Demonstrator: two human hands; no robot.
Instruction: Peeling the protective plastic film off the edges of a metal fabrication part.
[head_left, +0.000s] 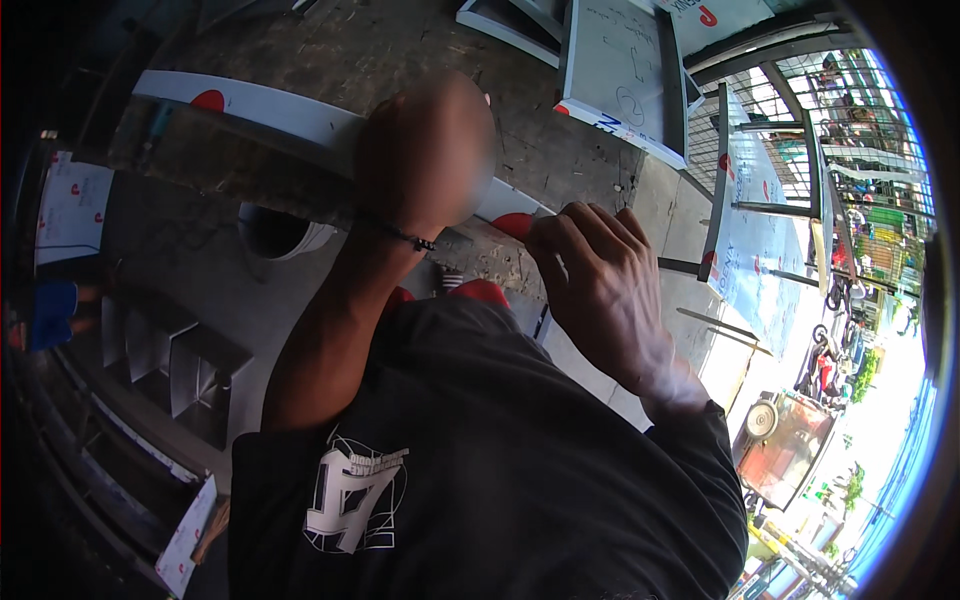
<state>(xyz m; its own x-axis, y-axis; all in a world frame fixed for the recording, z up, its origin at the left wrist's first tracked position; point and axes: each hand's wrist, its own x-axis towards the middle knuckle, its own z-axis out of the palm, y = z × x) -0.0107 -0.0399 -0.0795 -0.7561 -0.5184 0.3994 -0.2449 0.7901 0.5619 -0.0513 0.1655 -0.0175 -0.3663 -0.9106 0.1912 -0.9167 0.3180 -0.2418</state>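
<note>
Black shirt (530, 430), 6 o'clock; left grip (430, 155) blurred, can't tell; right grip (598, 275) curled at white strip (300, 122), hold hidden, likely steadying.

One strip (290, 118), one bucket (314, 238), one bracelet (423, 244)

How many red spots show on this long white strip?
2: one red spot near the left end of the white strip, another beside your right hand; your left hand may hide more.
</note>
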